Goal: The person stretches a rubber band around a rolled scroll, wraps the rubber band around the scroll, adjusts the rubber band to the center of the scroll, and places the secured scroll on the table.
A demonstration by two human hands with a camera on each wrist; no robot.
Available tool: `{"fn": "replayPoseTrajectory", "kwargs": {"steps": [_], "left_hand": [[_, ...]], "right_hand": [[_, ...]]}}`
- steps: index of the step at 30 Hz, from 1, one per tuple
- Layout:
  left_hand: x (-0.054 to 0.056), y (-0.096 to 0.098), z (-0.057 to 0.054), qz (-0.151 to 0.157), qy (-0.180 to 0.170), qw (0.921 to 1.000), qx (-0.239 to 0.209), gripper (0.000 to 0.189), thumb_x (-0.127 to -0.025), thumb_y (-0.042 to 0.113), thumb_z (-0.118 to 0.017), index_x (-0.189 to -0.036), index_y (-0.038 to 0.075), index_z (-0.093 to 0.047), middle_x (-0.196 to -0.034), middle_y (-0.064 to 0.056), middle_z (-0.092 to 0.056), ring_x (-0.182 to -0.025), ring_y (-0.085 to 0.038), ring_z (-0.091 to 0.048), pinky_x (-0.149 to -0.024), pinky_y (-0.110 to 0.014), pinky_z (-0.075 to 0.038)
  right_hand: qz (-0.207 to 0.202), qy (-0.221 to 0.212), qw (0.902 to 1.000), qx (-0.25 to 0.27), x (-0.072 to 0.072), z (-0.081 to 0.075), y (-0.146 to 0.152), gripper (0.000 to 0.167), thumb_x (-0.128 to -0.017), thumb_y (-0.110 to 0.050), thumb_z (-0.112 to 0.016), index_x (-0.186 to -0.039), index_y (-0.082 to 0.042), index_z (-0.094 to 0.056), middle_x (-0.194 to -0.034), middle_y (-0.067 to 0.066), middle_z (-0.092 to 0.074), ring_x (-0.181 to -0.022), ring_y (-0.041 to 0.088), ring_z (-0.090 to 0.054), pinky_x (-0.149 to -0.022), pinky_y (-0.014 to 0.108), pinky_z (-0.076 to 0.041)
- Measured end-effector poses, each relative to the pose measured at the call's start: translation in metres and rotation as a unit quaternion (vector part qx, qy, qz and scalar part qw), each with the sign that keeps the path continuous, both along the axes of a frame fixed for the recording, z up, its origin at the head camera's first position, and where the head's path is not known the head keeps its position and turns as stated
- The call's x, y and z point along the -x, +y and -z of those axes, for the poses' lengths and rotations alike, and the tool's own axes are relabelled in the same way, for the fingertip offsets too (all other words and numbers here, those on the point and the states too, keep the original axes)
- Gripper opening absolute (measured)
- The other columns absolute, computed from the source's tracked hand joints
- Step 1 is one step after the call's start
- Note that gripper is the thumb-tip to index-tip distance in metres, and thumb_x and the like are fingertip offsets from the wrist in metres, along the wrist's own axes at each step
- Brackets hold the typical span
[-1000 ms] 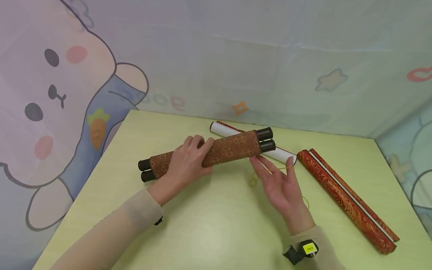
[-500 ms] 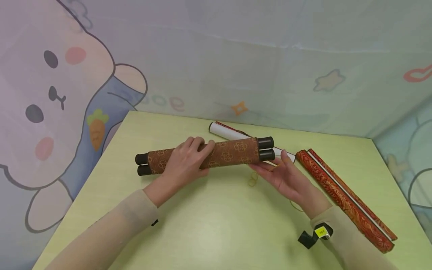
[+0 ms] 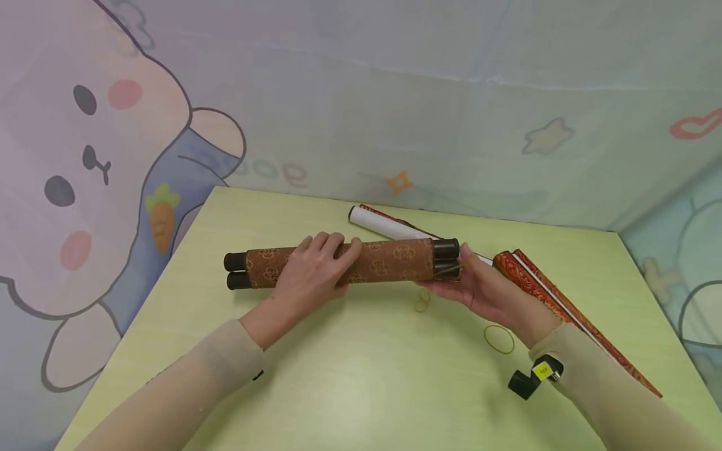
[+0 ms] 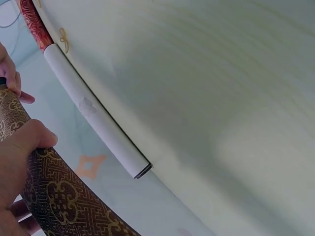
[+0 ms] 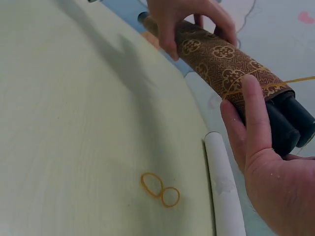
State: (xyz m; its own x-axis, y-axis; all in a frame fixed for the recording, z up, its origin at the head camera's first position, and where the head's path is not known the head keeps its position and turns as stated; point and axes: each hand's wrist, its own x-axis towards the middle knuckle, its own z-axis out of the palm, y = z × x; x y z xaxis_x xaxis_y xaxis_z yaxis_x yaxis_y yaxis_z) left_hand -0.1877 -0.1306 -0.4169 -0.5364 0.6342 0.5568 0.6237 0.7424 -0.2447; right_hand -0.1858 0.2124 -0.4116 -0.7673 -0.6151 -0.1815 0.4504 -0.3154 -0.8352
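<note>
A brown brocade double-rolled scroll (image 3: 389, 260), with gold floral patterns and black end knobs, is held above the table, nearly level. My left hand (image 3: 316, 266) grips it left of its middle, thumb and fingers wrapped round the roll. At the scroll's right end is my right hand (image 3: 487, 291), its fingers extended under the roll and its thumb by the knobs. A yellow rubber band (image 5: 295, 80) is stretched from the right hand across the brocade near that end. In the right wrist view, two of its fingers (image 5: 256, 113) lie straight against the scroll.
Behind the held scroll lies a white-backed scroll (image 3: 383, 223) with a red edge. A red-and-gold double scroll (image 3: 527, 272) lies at the right, partly behind my right forearm. Small rubber bands (image 3: 422, 300) and a larger rubber band (image 3: 499, 339) rest on the pale table (image 3: 361, 382).
The scroll's right end has lowered, bringing the roll nearer level. My right hand has moved over that end with the rubber band. The left hand keeps its grip.
</note>
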Motion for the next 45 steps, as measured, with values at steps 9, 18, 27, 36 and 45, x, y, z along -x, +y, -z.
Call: {"fn": "replayPoseTrajectory", "kwargs": {"steps": [9,18,27,36,45], "left_hand": [[0.001,0.011,0.007,0.001,0.023,0.9997,0.005,0.06,-0.075,0.024,-0.092,-0.123,0.011,-0.059,-0.105,-0.013,-0.063,-0.09,-0.032,-0.067,-0.072,-0.046,-0.063],[-0.003,0.013,0.008,0.002,-0.005,1.0,0.003,0.072,-0.07,0.031,-0.099,-0.125,0.011,-0.057,-0.109,-0.013,-0.062,-0.093,-0.033,-0.067,-0.072,-0.043,-0.061],[-0.005,0.015,0.005,0.021,-0.003,0.9994,0.027,0.076,-0.07,0.034,-0.1,-0.129,0.013,-0.057,-0.114,-0.014,-0.064,-0.099,-0.034,-0.067,-0.081,-0.05,-0.061],[-0.007,0.019,0.006,0.021,-0.002,0.9983,0.054,0.068,-0.074,0.03,-0.096,-0.13,0.015,-0.059,-0.11,-0.011,-0.064,-0.099,-0.033,-0.066,-0.081,-0.05,-0.06],[-0.006,0.019,0.004,0.025,0.004,0.9978,0.061,0.07,-0.073,0.032,-0.096,-0.131,0.014,-0.06,-0.11,-0.011,-0.064,-0.099,-0.033,-0.066,-0.081,-0.049,-0.06]], "right_hand": [[-0.022,0.023,0.992,-0.122,0.021,-0.008,0.005,0.076,-0.112,-0.05,-0.046,-0.161,0.003,-0.023,-0.136,0.008,-0.062,-0.119,0.028,-0.073,-0.11,0.05,-0.052],[-0.062,0.025,0.9911,-0.115,0.026,-0.009,0.014,0.062,-0.11,-0.053,-0.046,-0.15,-0.005,-0.041,-0.135,0.006,-0.066,-0.12,0.03,-0.072,-0.109,0.051,-0.053],[-0.131,0.105,0.9731,-0.158,0.03,-0.009,0.021,0.055,-0.115,-0.048,-0.04,-0.157,-0.015,-0.052,-0.14,0.008,-0.062,-0.121,0.03,-0.07,-0.106,0.056,-0.055],[-0.126,0.157,0.9374,-0.284,0.034,-0.016,0.024,0.066,-0.115,-0.046,-0.046,-0.155,0.007,-0.048,-0.132,0.009,-0.066,-0.118,0.018,-0.068,-0.096,0.045,-0.06],[-0.127,0.23,0.8794,-0.397,0.037,-0.022,0.023,0.049,-0.115,-0.041,-0.047,-0.15,-0.01,-0.063,-0.154,0.014,-0.059,-0.149,0.036,-0.046,-0.117,0.058,-0.042]]}}
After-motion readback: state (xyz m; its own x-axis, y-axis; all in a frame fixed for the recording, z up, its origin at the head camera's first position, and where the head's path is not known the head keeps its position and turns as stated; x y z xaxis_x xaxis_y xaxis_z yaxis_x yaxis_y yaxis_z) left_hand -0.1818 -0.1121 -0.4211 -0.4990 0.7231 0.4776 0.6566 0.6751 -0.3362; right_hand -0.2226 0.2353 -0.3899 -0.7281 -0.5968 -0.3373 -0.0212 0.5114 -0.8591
